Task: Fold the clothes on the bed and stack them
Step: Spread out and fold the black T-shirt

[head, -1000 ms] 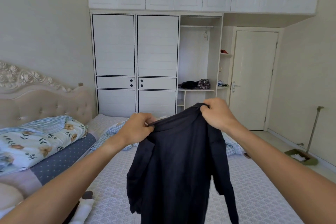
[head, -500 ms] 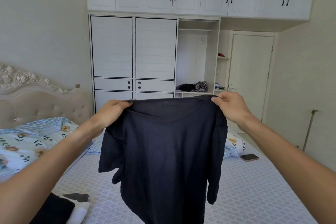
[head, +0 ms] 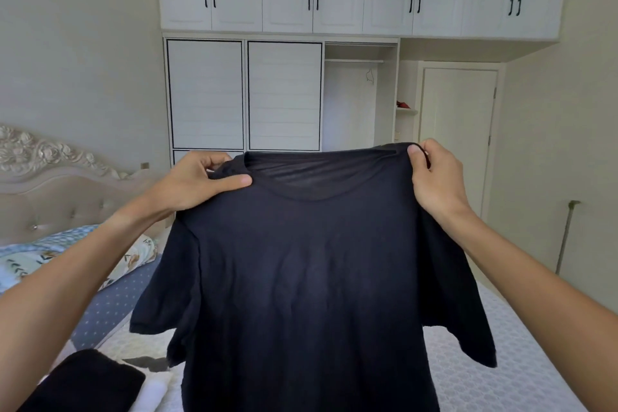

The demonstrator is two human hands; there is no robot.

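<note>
Shirt (head: 311, 278) raised higher, spread between hands (head: 200, 182).

Soft, even daylight fills the room; its source is out of frame. The shirt (head: 311, 278) reads nearly black, its folds barely visible. The wardrobe (head: 281, 94) is sharp. Wide-angle distortion bows the cabinets (head: 361, 0) at 12 o'clock and stretches the forearms at 4 and 8 o'clock.

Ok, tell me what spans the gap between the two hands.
In the head view, the neckline and shoulders of the dark T-shirt stretch between the left hand and the right hand; each pinches a shoulder.
</note>
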